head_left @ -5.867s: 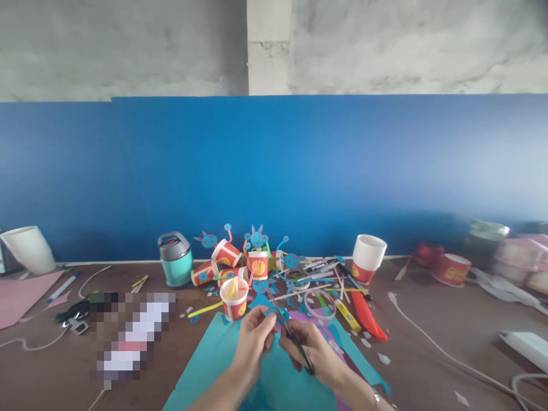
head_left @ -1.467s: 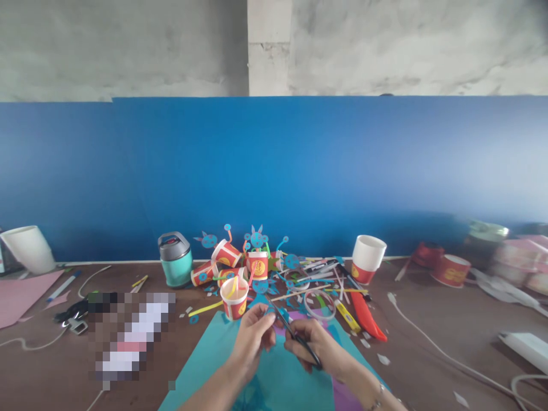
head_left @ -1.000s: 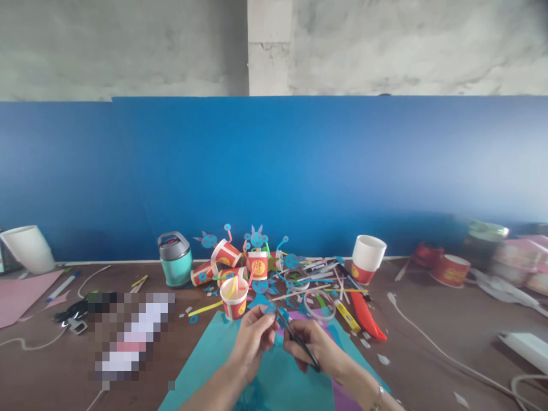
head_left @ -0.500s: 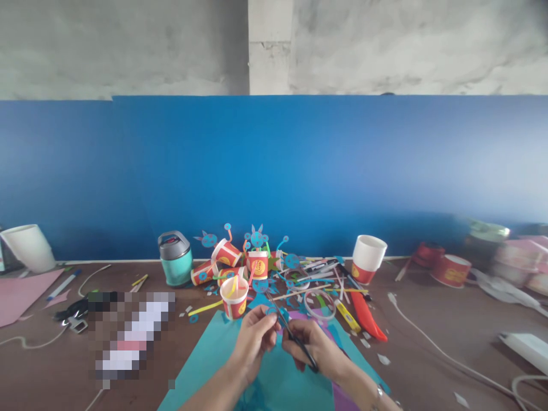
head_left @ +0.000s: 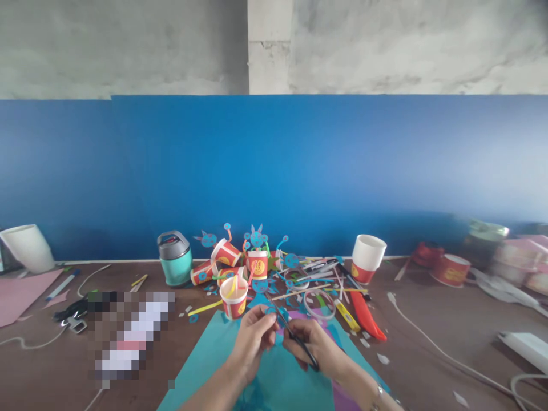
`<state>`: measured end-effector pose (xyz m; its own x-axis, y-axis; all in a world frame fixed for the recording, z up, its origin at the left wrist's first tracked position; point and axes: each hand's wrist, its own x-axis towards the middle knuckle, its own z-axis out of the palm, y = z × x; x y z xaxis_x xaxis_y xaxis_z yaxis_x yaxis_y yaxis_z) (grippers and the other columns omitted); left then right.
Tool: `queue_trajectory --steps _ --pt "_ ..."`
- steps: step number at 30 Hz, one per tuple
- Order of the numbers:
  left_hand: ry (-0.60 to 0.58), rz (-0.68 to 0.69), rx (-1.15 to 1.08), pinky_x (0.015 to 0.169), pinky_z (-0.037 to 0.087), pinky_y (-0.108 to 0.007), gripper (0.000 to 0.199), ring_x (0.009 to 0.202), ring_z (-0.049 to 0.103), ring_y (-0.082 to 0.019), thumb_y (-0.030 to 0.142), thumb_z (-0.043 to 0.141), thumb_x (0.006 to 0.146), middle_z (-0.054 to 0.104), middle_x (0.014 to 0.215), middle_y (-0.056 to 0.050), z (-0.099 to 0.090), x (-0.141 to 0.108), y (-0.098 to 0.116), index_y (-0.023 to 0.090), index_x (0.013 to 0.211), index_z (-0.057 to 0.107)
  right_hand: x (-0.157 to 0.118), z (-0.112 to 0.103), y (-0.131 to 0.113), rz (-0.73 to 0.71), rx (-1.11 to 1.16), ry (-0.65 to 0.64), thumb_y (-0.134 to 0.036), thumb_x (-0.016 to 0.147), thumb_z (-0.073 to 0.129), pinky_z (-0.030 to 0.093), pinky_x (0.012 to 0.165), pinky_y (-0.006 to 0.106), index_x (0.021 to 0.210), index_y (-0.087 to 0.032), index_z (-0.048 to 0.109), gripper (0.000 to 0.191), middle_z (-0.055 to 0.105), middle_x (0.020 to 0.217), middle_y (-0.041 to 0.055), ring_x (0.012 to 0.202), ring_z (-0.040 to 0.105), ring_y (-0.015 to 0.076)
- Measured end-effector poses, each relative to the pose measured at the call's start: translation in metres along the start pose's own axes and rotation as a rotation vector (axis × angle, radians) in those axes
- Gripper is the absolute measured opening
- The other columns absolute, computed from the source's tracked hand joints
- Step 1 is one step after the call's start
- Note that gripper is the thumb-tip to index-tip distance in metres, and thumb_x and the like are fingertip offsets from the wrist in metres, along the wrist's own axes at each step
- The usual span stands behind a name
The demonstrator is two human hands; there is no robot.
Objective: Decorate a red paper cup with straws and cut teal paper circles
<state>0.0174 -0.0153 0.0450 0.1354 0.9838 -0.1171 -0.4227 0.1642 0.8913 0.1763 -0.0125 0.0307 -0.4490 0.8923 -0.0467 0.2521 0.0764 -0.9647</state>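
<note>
Between thumb and fingers, my left hand (head_left: 257, 333) pinches a small blue paper piece (head_left: 270, 309). My right hand (head_left: 311, 342) is closed around black-handled scissors (head_left: 305, 347), whose blades point up and left against that piece. Both hands hover over a teal paper sheet (head_left: 214, 365), which overlaps a purple sheet (head_left: 342, 398). Just beyond my left hand stands a red and white paper cup (head_left: 234, 305) with straws in it. Behind it, another paper cup (head_left: 258, 268) carries a blue paper figure (head_left: 257, 238); several similar cups lie tipped around it.
A teal lidded flask (head_left: 176, 265) stands at left of the cups. To the right are a tape roll (head_left: 320, 304), a yellow cutter (head_left: 347, 317), a red pouch-like item (head_left: 368, 318) and stacked paper cups (head_left: 368, 260). A white cable (head_left: 445, 348) crosses the table.
Almost nothing differs. My hands keep the same hold on the paper piece and scissors, with only a very slight shift.
</note>
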Motion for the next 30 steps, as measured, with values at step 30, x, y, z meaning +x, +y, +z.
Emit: queue_trajectory --steps 30 --pt "0.013 0.042 0.042 0.038 0.019 -0.019 0.043 0.037 0.035 -0.004 0.049 0.08 0.059 0.051 0.047 0.007 -0.0025 0.004 -0.0044 0.02 0.061 0.048 -0.0021 -0.002 -0.0061 0.029 -0.025 0.004 -0.051 0.077 0.068 0.028 0.037 0.018 0.069 -0.02 0.052 0.036 0.044 0.04 -0.0093 0.034 0.038 0.0067"
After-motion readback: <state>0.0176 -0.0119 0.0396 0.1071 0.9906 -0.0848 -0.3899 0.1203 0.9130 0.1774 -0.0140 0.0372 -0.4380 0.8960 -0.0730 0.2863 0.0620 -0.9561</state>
